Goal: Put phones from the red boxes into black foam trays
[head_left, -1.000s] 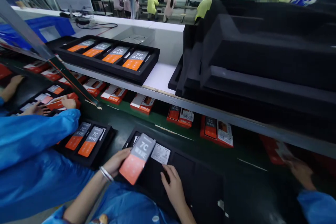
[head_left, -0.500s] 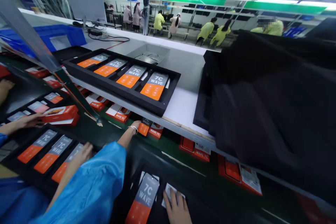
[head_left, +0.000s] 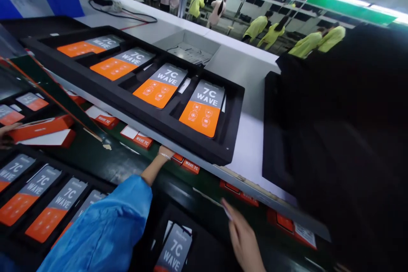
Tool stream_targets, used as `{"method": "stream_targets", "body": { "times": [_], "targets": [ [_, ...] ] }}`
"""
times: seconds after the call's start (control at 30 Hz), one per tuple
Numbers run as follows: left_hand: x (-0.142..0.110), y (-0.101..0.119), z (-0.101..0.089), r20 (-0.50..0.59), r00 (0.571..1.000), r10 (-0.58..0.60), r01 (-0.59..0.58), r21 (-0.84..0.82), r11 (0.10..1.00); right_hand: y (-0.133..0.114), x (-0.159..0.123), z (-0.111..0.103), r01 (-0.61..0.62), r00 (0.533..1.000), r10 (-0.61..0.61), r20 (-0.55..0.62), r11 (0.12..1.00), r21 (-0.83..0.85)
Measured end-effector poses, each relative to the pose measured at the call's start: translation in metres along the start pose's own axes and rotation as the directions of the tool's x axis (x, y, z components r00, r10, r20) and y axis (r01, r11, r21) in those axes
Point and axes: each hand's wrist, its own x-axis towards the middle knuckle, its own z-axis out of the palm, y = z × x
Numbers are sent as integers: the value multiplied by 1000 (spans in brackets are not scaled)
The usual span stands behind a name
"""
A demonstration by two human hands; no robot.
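Note:
My left hand [head_left: 165, 153] reaches far forward under the edge of the shelf, to the red "WAVE 7C" boxes [head_left: 190, 165] on the green belt. Its fingers are hidden behind the shelf tray. My right hand [head_left: 242, 238] hangs above the belt at the lower middle, fingers together, pinching a thin white card [head_left: 225, 210] seen edge-on. Below and to its left a grey-and-orange "7C WAVE" phone [head_left: 175, 251] lies in a black tray slot. My blue sleeve [head_left: 105, 229] crosses the lower left.
A black tray [head_left: 127, 106] of several "7C WAVE" phones sits on the white shelf [head_left: 251, 148]. Another such tray [head_left: 32, 204] lies at lower left. Stacked black foam trays [head_left: 334, 136] fill the right. Another person's hand [head_left: 6, 129] is by a red box [head_left: 41, 129]. Workers stand far back.
My head has moved forward and closer to the shelf. My right hand left the tray slot and rose with the white card. My left hand stays stretched out under the shelf.

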Motion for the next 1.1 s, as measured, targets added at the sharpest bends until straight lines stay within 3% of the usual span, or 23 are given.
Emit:
{"method": "stream_targets", "body": {
  "times": [0.07, 0.17, 0.27, 0.33, 0.47, 0.6, 0.67, 0.77, 0.83, 0.93, 1.1],
  "targets": [
    [-12, -14, 1, 25, 999, -35, 34, 18, 999, -10, 65, 14, 0, 999, 8, 47, 987, -161],
    [-37, -27, 0, 36, 997, -71, 71, 22, 997, -13, 138, 62, -23, 996, 40, 85, 981, -193],
    [-64, -32, -8, 20, 998, -62, 62, 8, 998, -7, 164, 105, -54, 989, 76, 124, 983, -173],
    [-81, -31, -19, -13, 998, -62, 62, -4, 998, -2, 161, 113, -78, 988, 96, 123, 987, -143],
    [-119, -13, -36, -83, 994, -70, 66, -51, 997, -5, 110, 83, -118, 988, 120, 99, 993, -16],
    [-177, 20, -34, -68, 997, -44, 36, -104, 994, -21, -6, 50, -226, 963, 195, 185, 960, 165],
    [-210, 36, -29, -28, 999, -26, 23, -84, 996, -28, -70, 52, -331, 927, 257, 273, 902, 276],
    [-255, 50, -24, 70, 998, -3, 3, 9, 1000, -37, -140, 76, -500, 864, 363, 349, 705, 503],
    [-282, 52, -21, 124, 992, -7, -4, 91, 996, -42, -160, 96, -510, 860, 402, 315, 640, 574],
    [-320, 45, -18, 137, 989, -48, 14, 239, 971, -48, -163, 115, -521, 852, 415, 319, 613, 593],
    [-364, 24, -11, 74, 992, -106, 51, 526, 849, -50, -150, 117, -559, 829, 398, 393, 580, 592]
  ]
}}
